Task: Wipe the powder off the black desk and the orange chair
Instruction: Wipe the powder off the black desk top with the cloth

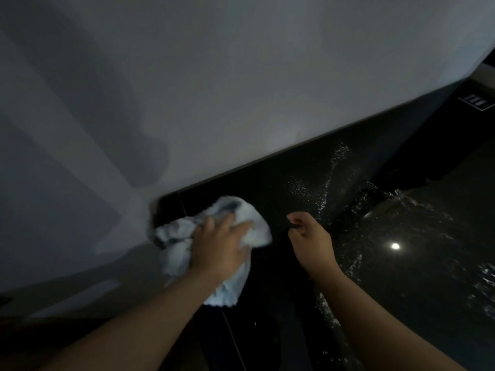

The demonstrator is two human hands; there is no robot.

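Powder point(325, 183) is seen scattered on the black desk point(267, 188), in a streak right of the cloth point(241, 210) and beyond it toward the wall point(241, 76). More specks are seen further right of the cloth, on a glossy rounded dark surface point(417, 263); what it is cannot be told. The cloth is pressed onto the desk by the left hand point(219, 247), fingers spread over it. The right hand point(313, 242) is held just right of the cloth, fingers loosely curled; whether anything is pinched cannot be told. The orange chair is not made out.

Risks, as judged:
- Powder could be pushed off the desk edge or onto the surface right of the cloth if it is swept rather than gathered.
- Smears could be left if the bunched cloth is dragged with uneven pressure.
- Specks could be missed, given the dim light.
- Powder could be picked up by the right forearm if it is lowered.
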